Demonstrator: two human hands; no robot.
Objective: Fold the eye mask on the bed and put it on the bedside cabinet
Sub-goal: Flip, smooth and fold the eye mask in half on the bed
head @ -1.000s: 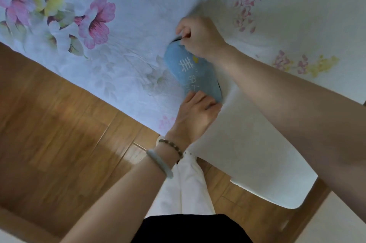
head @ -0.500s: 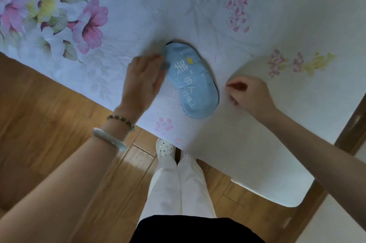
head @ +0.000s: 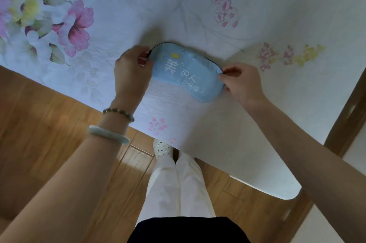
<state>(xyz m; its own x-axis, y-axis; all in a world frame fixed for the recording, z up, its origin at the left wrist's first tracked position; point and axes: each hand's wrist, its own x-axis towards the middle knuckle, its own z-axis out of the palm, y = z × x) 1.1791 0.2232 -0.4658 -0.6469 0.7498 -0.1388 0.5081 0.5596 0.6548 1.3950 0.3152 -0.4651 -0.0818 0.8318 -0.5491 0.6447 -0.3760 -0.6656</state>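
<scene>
A light blue eye mask (head: pixel 187 72) with white characters and a small yellow mark lies flat and unfolded on the floral bed sheet (head: pixel 178 8), near the bed's front edge. My left hand (head: pixel 131 70) pinches the mask's left end, where a dark strap shows. My right hand (head: pixel 240 81) pinches its right end between thumb and fingers. The bedside cabinet is not in view.
The bed's edge runs diagonally from left to lower right, with wooden floor (head: pixel 39 133) below it. My legs in white trousers (head: pixel 176 187) and a white shoe (head: pixel 161 147) stand against the bed. A dark wooden bed frame (head: pixel 348 108) shows at the right.
The mask has turned from lying lengthwise away from me to lying crosswise. Both hands, which were off it half a second ago, have taken hold of its two ends.
</scene>
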